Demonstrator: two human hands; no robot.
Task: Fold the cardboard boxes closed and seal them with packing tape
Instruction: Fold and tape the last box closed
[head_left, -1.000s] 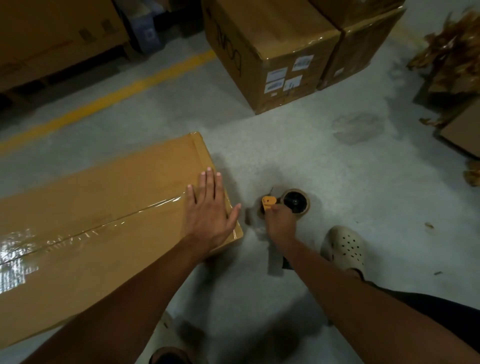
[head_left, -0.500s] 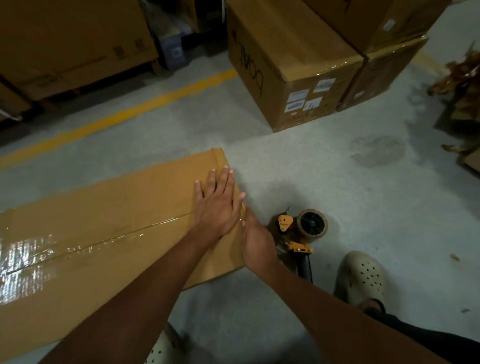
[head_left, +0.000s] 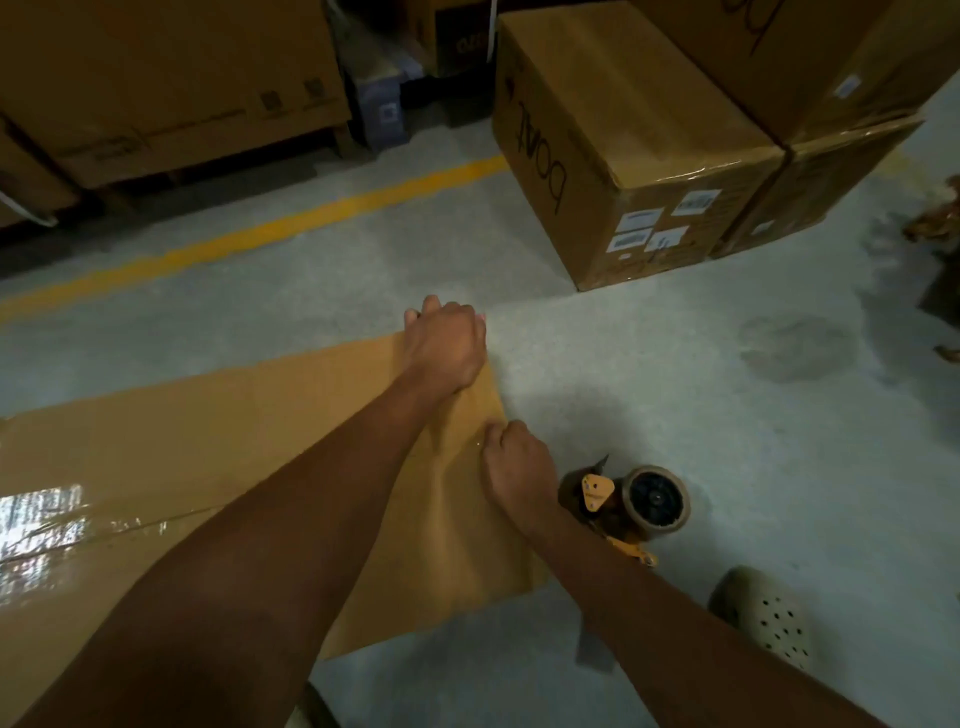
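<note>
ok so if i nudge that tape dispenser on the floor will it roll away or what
Probably not: the tape dispenser seems to lie on its side, roll face up, so it should scrape along the concrete floor rather than roll. Its open frame suggests it is light.

Dim warehouse light, tape (head_left: 41, 512) glare, soft blur, bowed wide-angle edges

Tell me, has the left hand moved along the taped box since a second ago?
Yes. The left hand slid from the tape seam to the cardboard box's far corner, fingers curled over its edge.
</note>
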